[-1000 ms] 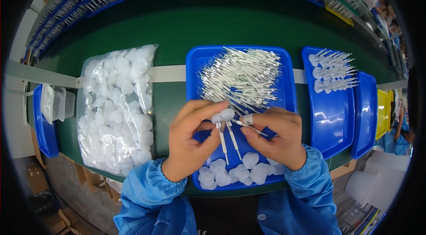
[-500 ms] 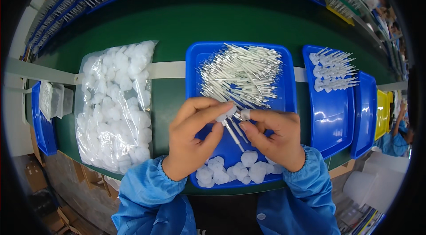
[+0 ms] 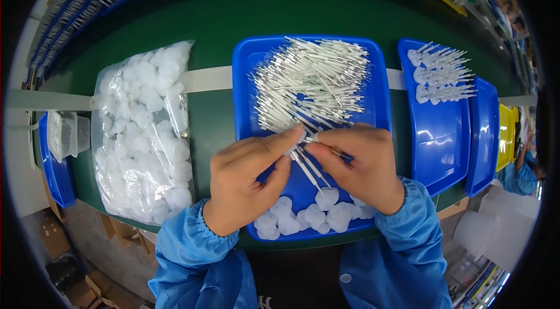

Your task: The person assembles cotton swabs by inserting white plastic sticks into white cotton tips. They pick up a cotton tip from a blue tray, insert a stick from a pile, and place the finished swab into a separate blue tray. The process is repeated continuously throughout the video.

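My left hand pinches a white plastic piece between thumb and forefinger, with thin white rods hanging down from it. My right hand has its thumb and forefinger closed on another rod, its end up against that piece. Both hands are over the middle blue tray, between a heap of rods and loose white pieces. A clear bag of such pieces lies to my left.
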`<act>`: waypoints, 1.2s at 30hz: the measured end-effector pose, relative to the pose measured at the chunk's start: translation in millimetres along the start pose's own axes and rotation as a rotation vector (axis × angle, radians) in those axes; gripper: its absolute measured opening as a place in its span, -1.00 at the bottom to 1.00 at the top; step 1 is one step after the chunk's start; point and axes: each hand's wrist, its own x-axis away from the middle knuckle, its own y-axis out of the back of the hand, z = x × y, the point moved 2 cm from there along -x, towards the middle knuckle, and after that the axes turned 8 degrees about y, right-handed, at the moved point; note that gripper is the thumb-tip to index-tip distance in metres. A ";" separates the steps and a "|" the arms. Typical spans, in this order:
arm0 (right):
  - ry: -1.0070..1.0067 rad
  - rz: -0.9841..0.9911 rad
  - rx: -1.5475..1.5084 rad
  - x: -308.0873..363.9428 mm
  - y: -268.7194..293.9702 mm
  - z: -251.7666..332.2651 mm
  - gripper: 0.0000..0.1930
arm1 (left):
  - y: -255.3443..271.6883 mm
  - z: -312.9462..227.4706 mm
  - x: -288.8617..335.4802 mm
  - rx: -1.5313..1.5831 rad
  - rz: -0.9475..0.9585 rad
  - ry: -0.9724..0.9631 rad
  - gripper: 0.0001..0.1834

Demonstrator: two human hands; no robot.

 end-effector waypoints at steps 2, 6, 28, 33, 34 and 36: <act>0.247 -0.038 0.287 -2.2 -1.0 2.6 -0.87 | -1.5 1.4 1.2 -0.057 -0.005 -0.011 -0.48; 0.289 -0.045 0.450 2.1 -6.3 7.6 -0.85 | -3.6 0.4 1.1 -0.145 -0.006 -0.029 -0.49; 0.059 -0.055 -0.300 -3.9 8.2 -7.4 -0.61 | 5.0 -3.5 -0.5 0.109 0.053 0.094 -0.39; -0.028 0.020 -0.371 4.6 2.6 -8.8 -0.60 | 2.2 -4.5 -1.3 0.030 0.051 -0.087 -0.34; -0.079 0.013 -0.457 6.1 2.2 -8.4 -0.63 | 2.3 -5.8 -2.0 0.035 0.060 -0.089 -0.34; -0.183 -0.001 -0.628 8.5 1.6 -7.9 -0.69 | 1.3 -6.8 -3.7 0.066 0.084 -0.100 -0.32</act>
